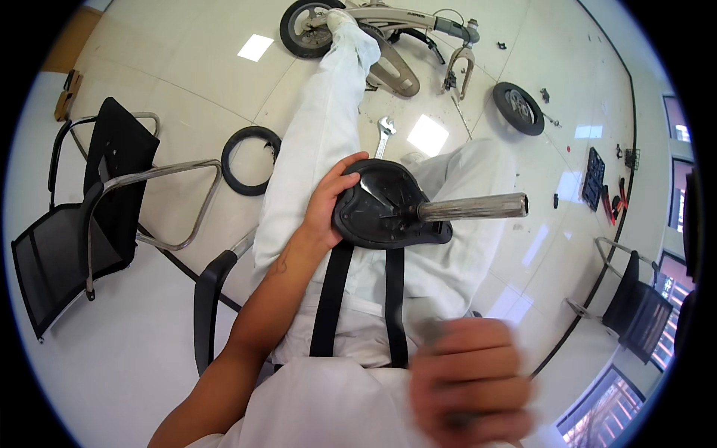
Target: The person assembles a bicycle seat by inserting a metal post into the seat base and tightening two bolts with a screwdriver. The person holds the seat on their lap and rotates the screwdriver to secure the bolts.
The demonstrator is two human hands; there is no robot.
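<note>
A black bicycle saddle (381,213) rests upside down across my lap, its metal seat post (474,207) sticking out to the right. My left hand (332,196) grips the saddle by its left edge, fingers over the rim. Nearer to me and to the right, apart from the saddle, my right hand (472,381) is closed in a fist and smeared by motion. A blurred greyish end shows at the top of that fist; what it belongs to I cannot make out. On the floor beyond the saddle lies an adjustable wrench (385,136).
A partly dismantled bicycle (403,30) lies ahead, by my outstretched foot. A tyre (233,175) is left of my leg; a small wheel (518,109) lies at right. Farther right are a black tool case (594,178) and red-handled tools (614,201). Chairs (112,172) stand at both sides.
</note>
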